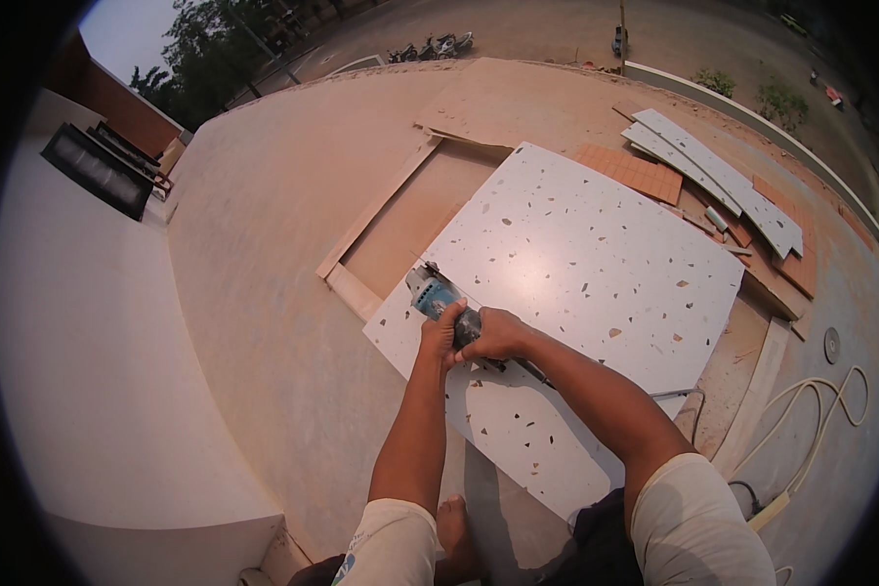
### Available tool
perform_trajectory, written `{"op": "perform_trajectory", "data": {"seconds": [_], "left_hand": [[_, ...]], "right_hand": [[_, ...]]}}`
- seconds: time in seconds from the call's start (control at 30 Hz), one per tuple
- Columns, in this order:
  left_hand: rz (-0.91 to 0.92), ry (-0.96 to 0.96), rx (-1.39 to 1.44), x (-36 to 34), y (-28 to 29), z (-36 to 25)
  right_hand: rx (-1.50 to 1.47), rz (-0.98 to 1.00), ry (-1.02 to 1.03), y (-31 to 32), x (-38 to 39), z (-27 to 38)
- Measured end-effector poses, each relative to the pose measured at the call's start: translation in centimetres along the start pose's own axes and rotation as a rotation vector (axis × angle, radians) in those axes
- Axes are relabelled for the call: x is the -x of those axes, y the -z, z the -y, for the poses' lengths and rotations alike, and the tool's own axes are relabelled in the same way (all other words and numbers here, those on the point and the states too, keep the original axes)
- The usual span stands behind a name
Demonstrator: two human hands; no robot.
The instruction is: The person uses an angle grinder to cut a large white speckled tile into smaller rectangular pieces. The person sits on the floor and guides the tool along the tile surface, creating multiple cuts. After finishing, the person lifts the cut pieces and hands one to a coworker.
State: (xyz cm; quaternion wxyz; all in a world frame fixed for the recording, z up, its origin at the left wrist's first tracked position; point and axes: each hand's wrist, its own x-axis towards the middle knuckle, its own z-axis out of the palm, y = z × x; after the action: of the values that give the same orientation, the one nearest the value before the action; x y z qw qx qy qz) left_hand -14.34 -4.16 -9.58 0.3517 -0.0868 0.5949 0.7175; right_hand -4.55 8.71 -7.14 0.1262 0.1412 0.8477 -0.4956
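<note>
A teal and black angle grinder (437, 296) is gripped by both my hands over a large white speckled slab (596, 264). My left hand (441, 337) wraps the near side of its body, with the thumb along the casing. Behind it, my right hand (495, 335) closes round the rear of the tool. The grinder's head and guard point away from me, near the slab's left edge. Whether the disc touches the slab is hidden. From the tool's back end a dark cord runs right across the slab.
A wooden frame (381, 210) lies under the slab. Orange tiles (630, 173) and long white offcut strips (718, 166) lie at the far right. A loose round disc (831, 345) and a cream extension cable (818, 430) rest on the right floor. A white wall (98, 361) borders the left.
</note>
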Motion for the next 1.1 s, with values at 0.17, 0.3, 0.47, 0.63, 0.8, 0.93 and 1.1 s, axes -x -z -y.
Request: {"op": "perform_trajectory", "data": {"seconds": [0.17, 0.3, 0.47, 0.63, 0.8, 0.93, 1.1], "left_hand": [[0.017, 0.001, 0.011, 0.4, -0.4, 0.3], [0.016, 0.003, 0.018, 0.7, -0.5, 0.5], [0.004, -0.017, 0.029, 1.2, -0.8, 0.8], [0.016, 0.008, 0.010, 1.7, -1.1, 0.6], [0.006, 0.012, 0.008, 1.8, -1.0, 1.0], [0.005, 0.009, -0.002, 2.3, -1.4, 1.1], [0.007, 0.021, -0.010, 2.8, -1.5, 1.4]], "right_hand": [[0.017, -0.005, -0.002, 0.0, 0.3, -0.2], [0.020, 0.005, 0.000, -0.1, 0.4, -0.7], [0.002, 0.012, 0.007, -0.2, 0.8, -0.8], [0.005, 0.017, 0.015, 0.1, 1.2, -0.8], [-0.016, 0.036, 0.003, 0.0, 1.6, -1.0], [-0.005, 0.026, -0.002, -0.2, 1.8, -1.2], [0.016, 0.022, 0.006, -0.1, 2.5, -1.4]]}}
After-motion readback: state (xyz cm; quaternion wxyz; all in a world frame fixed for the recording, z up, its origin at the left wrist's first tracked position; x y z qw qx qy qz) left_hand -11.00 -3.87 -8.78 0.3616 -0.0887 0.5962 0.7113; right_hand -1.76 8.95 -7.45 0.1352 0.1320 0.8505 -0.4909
